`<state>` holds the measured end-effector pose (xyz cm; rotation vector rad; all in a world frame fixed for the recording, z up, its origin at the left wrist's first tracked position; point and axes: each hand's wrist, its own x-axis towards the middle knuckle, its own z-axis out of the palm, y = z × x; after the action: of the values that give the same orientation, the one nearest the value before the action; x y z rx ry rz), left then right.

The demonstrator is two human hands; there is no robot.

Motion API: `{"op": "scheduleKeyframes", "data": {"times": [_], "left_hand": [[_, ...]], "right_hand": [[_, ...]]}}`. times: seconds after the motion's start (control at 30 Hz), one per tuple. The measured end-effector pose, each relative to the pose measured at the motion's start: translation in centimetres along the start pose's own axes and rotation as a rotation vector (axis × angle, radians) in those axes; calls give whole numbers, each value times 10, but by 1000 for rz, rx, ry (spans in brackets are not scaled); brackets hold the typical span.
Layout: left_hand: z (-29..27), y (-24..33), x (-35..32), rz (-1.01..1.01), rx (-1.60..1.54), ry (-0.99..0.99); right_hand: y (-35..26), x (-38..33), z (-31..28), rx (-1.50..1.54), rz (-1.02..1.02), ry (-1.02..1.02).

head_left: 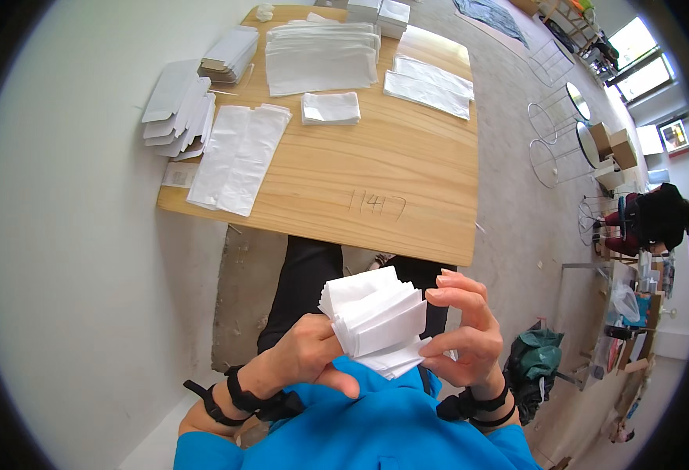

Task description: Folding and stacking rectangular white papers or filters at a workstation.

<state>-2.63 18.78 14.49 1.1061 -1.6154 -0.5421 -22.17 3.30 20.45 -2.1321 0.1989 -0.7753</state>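
Left hand (309, 345) clasps the left side of a bundle of folded white paper (376, 317), its thumb jutting free below, while the right hand (470, 333) pinches the lower right corner between thumb and finger, the other fingers loosely curled. This bundle, its layers fanned out, is held above the person's lap, in front of the blue shirt (376, 427) and apart from the table. Largest of the things around is the wooden table (407, 160). Toward its far side lies a broad pile of white sheets (321, 59). Long white paper strips (239, 157) lie at the near left, with more strips (429, 84) toward the right edge. Flat white cartons (176, 110) fan out along the left edge, just beside a neater white stack (231, 51). A small folded pile (330, 108) sits nearer than the broad one, and a crumpled white scrap (265, 12) rests at the far left corner.
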Motion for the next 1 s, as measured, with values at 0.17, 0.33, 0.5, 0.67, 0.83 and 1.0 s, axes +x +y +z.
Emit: {"op": "scheduleKeyframes", "data": {"times": [0.17,0.33,0.5,0.67,0.83,1.0], "left_hand": [[3,1,2,-13,39,-4],[4,6,10,62,160,-4],[3,6,9,69,231,-36],[4,5,6,75,260,-62],[2,0,5,59,148,-56],[4,-1,0,7,87,-61]], "right_hand": [[-4,1,-4,86,56,-13],[2,7,4,-80,27,83],[-1,16,9,-73,50,31],[3,12,11,-68,35,-7],[2,5,10,-56,7,-25],[1,0,10,-53,37,-26]]}}
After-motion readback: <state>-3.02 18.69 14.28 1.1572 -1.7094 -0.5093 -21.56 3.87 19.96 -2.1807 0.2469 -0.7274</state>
